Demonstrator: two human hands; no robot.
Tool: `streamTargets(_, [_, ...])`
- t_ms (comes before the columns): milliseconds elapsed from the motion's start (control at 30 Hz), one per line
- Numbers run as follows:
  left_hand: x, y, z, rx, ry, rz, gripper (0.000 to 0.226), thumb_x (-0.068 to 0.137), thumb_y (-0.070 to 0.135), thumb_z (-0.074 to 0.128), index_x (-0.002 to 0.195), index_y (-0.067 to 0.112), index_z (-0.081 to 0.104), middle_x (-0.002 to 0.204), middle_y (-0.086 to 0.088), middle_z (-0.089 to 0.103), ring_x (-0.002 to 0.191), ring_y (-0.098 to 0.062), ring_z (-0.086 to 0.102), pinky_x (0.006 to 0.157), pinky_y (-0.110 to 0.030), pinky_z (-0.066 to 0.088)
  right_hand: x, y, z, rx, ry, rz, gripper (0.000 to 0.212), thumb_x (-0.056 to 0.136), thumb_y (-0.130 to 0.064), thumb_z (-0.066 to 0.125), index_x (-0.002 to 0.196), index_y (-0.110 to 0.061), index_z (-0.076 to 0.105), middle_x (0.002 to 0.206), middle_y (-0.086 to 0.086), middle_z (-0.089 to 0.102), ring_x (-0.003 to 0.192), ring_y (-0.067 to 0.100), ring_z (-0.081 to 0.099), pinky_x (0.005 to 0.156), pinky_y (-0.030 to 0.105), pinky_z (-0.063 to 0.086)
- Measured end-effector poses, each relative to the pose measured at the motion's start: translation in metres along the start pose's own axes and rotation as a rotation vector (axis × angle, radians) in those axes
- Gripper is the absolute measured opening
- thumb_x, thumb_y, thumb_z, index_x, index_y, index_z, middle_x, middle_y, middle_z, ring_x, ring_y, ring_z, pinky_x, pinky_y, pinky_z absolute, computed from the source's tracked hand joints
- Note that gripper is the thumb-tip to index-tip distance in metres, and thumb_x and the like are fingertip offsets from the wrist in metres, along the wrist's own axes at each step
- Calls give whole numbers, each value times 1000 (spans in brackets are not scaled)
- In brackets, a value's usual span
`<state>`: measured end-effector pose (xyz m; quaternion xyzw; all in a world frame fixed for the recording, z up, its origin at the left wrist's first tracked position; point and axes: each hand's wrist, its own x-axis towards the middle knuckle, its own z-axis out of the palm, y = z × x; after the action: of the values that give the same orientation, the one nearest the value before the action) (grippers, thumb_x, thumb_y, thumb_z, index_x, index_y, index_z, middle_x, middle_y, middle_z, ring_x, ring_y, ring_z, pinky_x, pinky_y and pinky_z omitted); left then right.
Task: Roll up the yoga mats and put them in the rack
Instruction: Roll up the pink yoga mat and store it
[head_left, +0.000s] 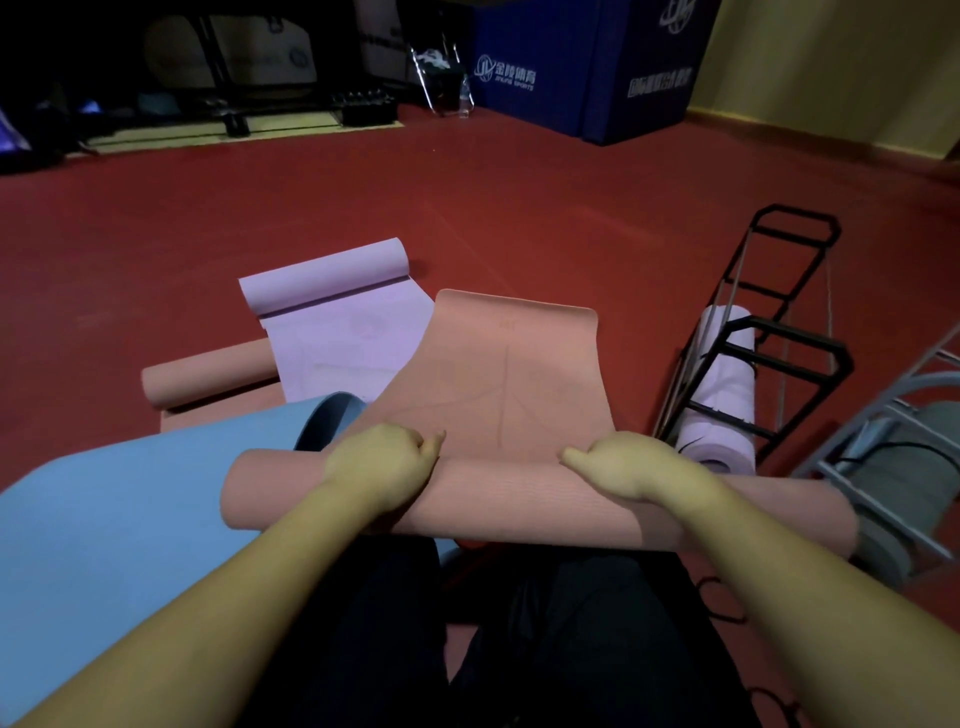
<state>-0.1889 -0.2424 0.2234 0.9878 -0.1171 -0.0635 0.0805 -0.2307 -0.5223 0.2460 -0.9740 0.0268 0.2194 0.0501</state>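
Note:
A salmon-pink yoga mat (511, 374) lies in front of me, its near end wound into a thick roll (498, 499) across my lap. My left hand (382, 462) and my right hand (631, 470) both press down on top of that roll, fingers curled over it. The far end of the mat lies flat on the red floor. A black wire rack (779, 332) stands to the right with a rolled lilac mat (722, 395) inside it.
A half-unrolled lilac mat (343, 322), a second pink mat (208, 376) and a blue mat (119, 499) overlap at the left. A grey metal rack (893, 415) holding a grey roll sits at the far right. Blue padded blocks (587, 67) stand against the back wall.

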Motion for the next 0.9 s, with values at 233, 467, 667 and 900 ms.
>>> streamTargets(233, [30,2,0,16,-266,-20,62,100,56,20,121,19,65,132,-7,61,120,-27,55,104,-42,42,16,7,15,89,157,-16,54,96,-56,29,95,-18,67,110,7,63,105,30,57,84,36,46])
streamTargets(467, [56,-1,-2,-139,-460,-146,54,95,51,40,133,17,58,145,-8,50,129,-27,48,107,-39,37,0,-4,44,41,772,-35,40,89,-43,41,61,-16,51,68,5,58,71,31,57,54,34,39])
streamTargets(667, [68,0,-2,-288,-591,-226,37,81,40,55,109,21,70,125,-3,62,109,-24,59,100,-42,47,-9,-5,78,5,797,-37,46,88,-53,44,77,-13,63,76,6,61,76,29,58,70,37,49])
streamTargets(900, [66,8,4,-57,-280,-107,48,103,43,32,122,13,64,133,-12,59,119,-29,54,100,-38,43,8,-5,68,-42,782,23,47,84,-53,44,67,-14,62,68,5,61,70,29,58,63,35,45])
